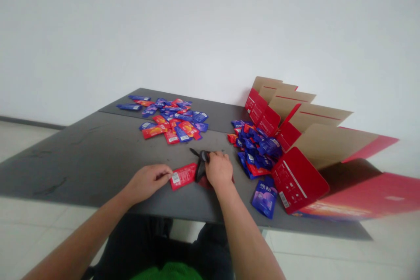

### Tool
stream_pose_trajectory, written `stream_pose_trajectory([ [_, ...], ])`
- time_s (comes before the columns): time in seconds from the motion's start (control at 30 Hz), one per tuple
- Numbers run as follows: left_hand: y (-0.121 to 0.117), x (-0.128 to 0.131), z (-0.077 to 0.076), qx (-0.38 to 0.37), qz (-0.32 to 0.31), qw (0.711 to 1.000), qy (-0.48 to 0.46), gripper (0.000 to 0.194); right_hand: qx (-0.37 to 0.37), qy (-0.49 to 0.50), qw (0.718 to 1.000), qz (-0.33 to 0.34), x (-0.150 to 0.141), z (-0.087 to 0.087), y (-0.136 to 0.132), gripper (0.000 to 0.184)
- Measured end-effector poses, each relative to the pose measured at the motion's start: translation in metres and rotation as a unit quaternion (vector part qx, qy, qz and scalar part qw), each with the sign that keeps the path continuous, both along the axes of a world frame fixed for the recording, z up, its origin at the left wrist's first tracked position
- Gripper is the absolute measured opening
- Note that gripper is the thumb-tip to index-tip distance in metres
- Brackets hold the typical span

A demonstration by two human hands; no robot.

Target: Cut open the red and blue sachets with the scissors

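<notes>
Red sachet at six o'clock lies flat, pressed steady by the open left hand; the right hand is clamped on black scissors just beside it.

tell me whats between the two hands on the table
In the head view, a red sachet lies between the left hand and the right hand, touching the left hand's fingers, with black scissors held in the right hand.

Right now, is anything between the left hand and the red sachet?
Nothing visible: the left hand already touches the red sachet at its near end. The scissors, held in the right hand, sit at its far end.
</notes>
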State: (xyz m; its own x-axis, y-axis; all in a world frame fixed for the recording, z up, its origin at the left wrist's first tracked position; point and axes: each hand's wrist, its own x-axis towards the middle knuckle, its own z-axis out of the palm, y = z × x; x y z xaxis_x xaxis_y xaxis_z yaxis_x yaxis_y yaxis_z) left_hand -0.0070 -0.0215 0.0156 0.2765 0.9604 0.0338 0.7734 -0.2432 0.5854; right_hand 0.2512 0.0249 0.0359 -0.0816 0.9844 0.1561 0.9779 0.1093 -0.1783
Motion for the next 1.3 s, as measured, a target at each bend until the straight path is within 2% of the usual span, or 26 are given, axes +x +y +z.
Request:
stream_pose_trajectory([
  [0.07,0.001,0.0,-0.001,-0.005,-0.001,1.0,0.002,0.032,0.016,0.015,1.0,-0.001,0.001,0.01,-0.007,0.021],
  [0.13,0.002,0.0,-0.003,-0.005,-0.005,1.0,0.009,0.033,0.047,0.037,0.995,0.083,-0.01,0.019,-0.018,0.023],
  [0.23,0.003,-0.002,-0.006,0.006,0.005,1.0,-0.008,0.027,0.054,0.045,0.965,0.253,-0.036,0.021,-0.031,0.02],
  [0.3,0.002,-0.001,-0.007,0.013,0.011,1.0,-0.023,0.021,0.036,0.04,0.955,0.29,-0.047,0.014,-0.034,0.019],
  [0.37,-0.001,0.0,-0.006,0.013,0.014,1.0,-0.016,0.021,0.021,0.039,0.961,0.271,-0.046,0.004,-0.031,0.021],
  [0.47,-0.005,0.004,-0.001,0.002,0.015,1.0,0.018,0.028,0.008,0.027,0.982,0.185,-0.025,-0.006,-0.018,0.017],
  [0.57,-0.008,0.006,0.002,-0.002,0.007,0.999,0.032,0.031,0.0,0.0,0.997,0.073,0.0,0.001,-0.007,0.015],
  [0.63,-0.008,0.007,0.001,0.003,0.002,0.999,0.033,0.03,0.018,0.003,0.999,0.038,0.006,0.012,-0.008,0.017],
  [0.7,-0.007,0.006,-0.001,0.014,-0.002,0.999,0.036,0.028,0.055,0.028,0.996,0.064,-0.004,0.021,-0.017,0.022],
  [0.77,-0.005,0.005,-0.005,0.018,0.003,0.998,0.053,0.021,0.078,0.055,0.986,0.135,-0.024,0.023,-0.03,0.023],
  [0.83,-0.004,0.003,-0.009,0.011,0.011,0.997,0.073,0.014,0.067,0.064,0.975,0.204,-0.047,0.016,-0.042,0.018],
  [0.9,-0.003,0.002,-0.011,0.012,0.015,0.997,0.07,0.01,0.046,0.066,0.971,0.226,-0.062,0.004,-0.048,0.014],
  [0.97,-0.005,0.002,-0.011,0.026,0.004,0.998,0.05,0.014,0.033,0.069,0.973,0.218,-0.062,-0.007,-0.046,0.015],
  [1.07,-0.008,0.004,-0.007,0.034,-0.004,0.998,0.044,0.023,0.026,0.057,0.983,0.173,-0.036,-0.013,-0.03,0.012],
  [1.2,-0.009,0.005,-0.002,0.017,-0.015,0.999,0.035,0.031,-0.003,0.008,0.999,0.039,0.004,0.004,-0.005,0.017],
  [1.27,-0.008,0.005,-0.003,0.019,-0.016,0.999,0.034,0.031,0.016,0.007,1.0,0.021,0.005,0.014,-0.005,0.017],
  [1.3,-0.007,0.005,-0.004,0.023,-0.014,0.999,0.039,0.029,0.032,0.016,0.999,0.041,-0.001,0.017,-0.01,0.017],
])
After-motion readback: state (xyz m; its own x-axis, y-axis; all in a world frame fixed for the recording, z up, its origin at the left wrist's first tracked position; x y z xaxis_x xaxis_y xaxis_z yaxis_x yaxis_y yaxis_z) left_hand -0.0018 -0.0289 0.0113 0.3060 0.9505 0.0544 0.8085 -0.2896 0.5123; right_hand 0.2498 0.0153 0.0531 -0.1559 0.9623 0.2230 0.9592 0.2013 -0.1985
